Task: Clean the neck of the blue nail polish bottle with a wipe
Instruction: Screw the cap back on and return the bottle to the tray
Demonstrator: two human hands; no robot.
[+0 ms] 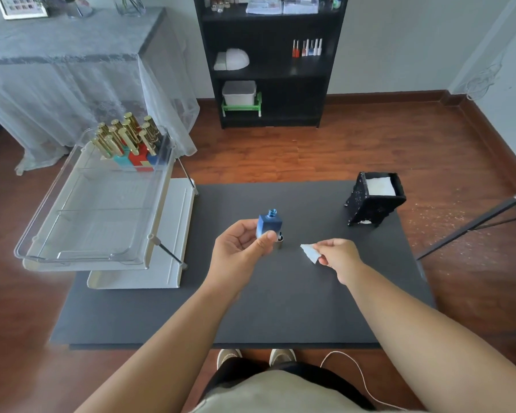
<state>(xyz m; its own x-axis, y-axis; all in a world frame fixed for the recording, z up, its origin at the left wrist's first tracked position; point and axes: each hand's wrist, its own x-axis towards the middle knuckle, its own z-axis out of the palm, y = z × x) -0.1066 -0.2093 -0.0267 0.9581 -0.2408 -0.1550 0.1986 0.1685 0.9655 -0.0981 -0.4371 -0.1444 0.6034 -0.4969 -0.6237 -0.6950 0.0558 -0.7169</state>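
At the centre of the frame the left hand [241, 245] grips the blue bottle [268, 225] upright above the dark table [280, 308], its neck bare — thumb across the front. Just right of it, apart from the bottle, the right hand [337, 254] pinches a small white wipe [310, 252] — corner pointing left.

Your left hand [240, 244] covers the lower front of the blue bottle [269, 224] and most of the cap [279, 241] behind it. Wipe [310, 253] is partly pinched inside your right hand [338, 254]. Shelf [270, 61] top is cropped, its items too small to identify.
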